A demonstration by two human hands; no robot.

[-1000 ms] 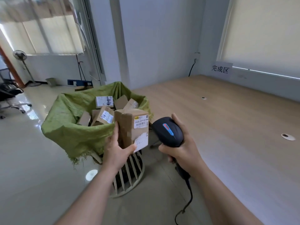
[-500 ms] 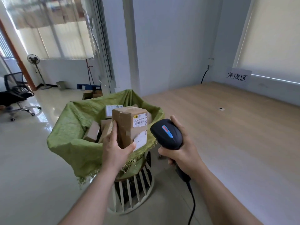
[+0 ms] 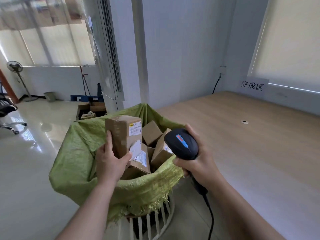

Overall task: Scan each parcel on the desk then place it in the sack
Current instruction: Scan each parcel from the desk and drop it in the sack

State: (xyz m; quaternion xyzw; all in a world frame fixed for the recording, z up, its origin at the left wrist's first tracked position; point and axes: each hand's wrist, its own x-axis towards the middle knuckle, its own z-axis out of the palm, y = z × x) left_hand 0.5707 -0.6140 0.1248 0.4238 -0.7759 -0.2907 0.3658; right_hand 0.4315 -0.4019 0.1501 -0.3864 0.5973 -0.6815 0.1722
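Note:
My left hand (image 3: 110,161) grips a brown cardboard parcel (image 3: 121,135) upright, its white barcode labels facing right, right over the open mouth of the green woven sack (image 3: 78,153). Several other cardboard parcels (image 3: 152,135) lie inside the sack. My right hand (image 3: 199,161) holds a black barcode scanner (image 3: 181,144) with a blue and red button, its head close to the right of the held parcel, above the sack's right rim. The scanner's black cable (image 3: 210,219) hangs down from its handle.
The sack hangs on a white slatted stand (image 3: 155,222) on the glossy floor. A bare wooden desk (image 3: 251,144) stretches to the right, with a paper sign (image 3: 252,85) at its back. An open carton (image 3: 90,110), a fan (image 3: 15,68) and an office chair (image 3: 8,116) stand far left.
The parcel in my left hand has moved from beside the sack's near rim to over its mouth. The scanner has followed alongside, and the sack now looks closer.

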